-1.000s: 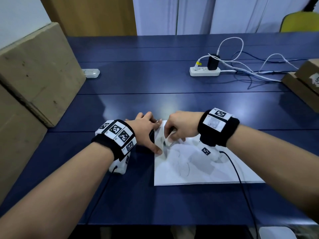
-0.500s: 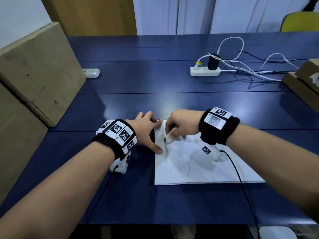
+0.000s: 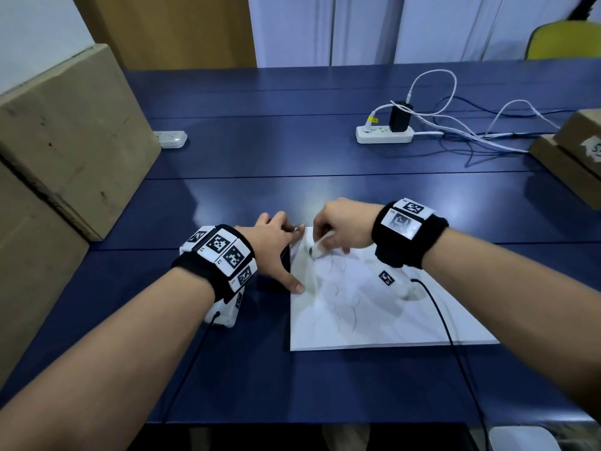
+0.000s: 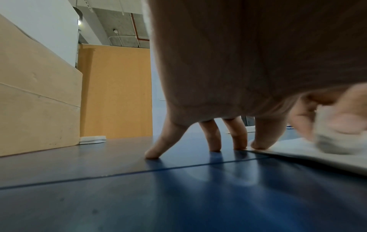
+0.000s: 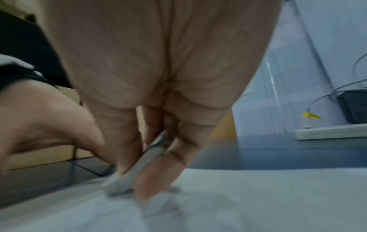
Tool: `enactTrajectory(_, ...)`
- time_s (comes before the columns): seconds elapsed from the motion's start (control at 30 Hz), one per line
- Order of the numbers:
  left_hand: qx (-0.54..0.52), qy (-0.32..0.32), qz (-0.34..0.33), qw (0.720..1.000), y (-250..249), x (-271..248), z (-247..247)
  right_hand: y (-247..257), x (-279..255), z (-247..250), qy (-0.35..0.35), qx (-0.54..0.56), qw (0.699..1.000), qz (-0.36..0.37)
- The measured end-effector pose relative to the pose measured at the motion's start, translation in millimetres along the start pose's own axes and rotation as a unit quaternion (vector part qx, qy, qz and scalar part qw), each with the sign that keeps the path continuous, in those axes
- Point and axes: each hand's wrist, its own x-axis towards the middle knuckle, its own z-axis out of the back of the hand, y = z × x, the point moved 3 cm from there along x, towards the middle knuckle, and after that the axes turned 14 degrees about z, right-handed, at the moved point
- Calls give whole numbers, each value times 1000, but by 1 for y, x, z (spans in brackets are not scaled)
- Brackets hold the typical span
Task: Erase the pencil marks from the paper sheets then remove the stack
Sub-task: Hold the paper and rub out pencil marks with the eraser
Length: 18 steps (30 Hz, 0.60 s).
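Observation:
A stack of white paper sheets (image 3: 374,314) with faint pencil marks lies on the blue table (image 3: 260,177). My right hand (image 3: 338,229) pinches a white eraser (image 3: 317,247) and presses it onto the sheet's far left corner. The eraser (image 5: 119,185) is blurred in the right wrist view, and its greyed tip (image 4: 335,144) shows in the left wrist view. My left hand (image 3: 276,252) is spread, with straight fingers (image 4: 262,138) pressing the stack's left edge (image 4: 298,153) and the table beside it. Its thumb rests on the paper's left margin.
Large cardboard boxes (image 3: 65,135) stand along the left side. A white power strip (image 3: 383,133) with a black charger and tangled cables lies at the back right. More cardboard boxes (image 3: 572,157) sit at the right edge. A small white device (image 3: 170,138) lies at the back left.
The right hand with the eraser has slid slightly up and left along the paper's far left corner, in a rubbing stroke. The left hand stays put.

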Motion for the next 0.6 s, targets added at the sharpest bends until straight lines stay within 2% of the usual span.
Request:
enactTrajectory(0.07, -3, 2, 2, 1000, 1, -1, 0, -12, 6, 5, -52, -11, 998, -41)
enactTrajectory(0.17, -3, 2, 0, 1000, 0, -2, 0, -18, 5, 3, -66, -10, 997, -43)
enactTrajectory(0.23, -4, -2, -1, 1000, 0, 0, 0, -8, -3, -2, -20, 14, 1000, -6)
enactTrajectory(0.3, -10, -4, 1, 1000, 1, 1, -1, 7, -10, -9, 55, 38, 997, 27)
enactTrajectory(0.37, -12, -6, 3, 1000, 2, 1, -2, 13, -10, -10, 82, 23, 996, 38)
enactTrajectory(0.5, -6, -4, -2, 1000, 0, -1, 0, -3, 3, 6, -19, -8, 999, -33)
enactTrajectory(0.6, -9, -3, -1, 1000, 0, -2, 0, -10, 4, 9, -61, -13, 996, -59)
